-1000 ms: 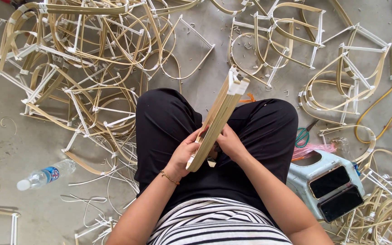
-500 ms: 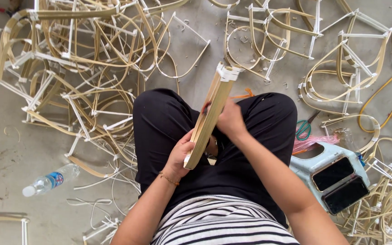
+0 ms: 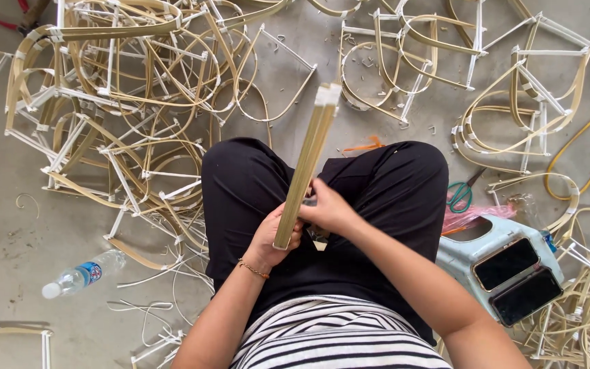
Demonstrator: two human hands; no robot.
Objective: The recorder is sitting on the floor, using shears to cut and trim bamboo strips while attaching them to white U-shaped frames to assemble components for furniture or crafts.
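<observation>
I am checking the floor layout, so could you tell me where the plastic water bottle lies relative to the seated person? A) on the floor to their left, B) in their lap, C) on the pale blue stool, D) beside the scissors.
A: the water bottle lies on the concrete floor on the person's left side, well away from the stool and scissors.
</observation>
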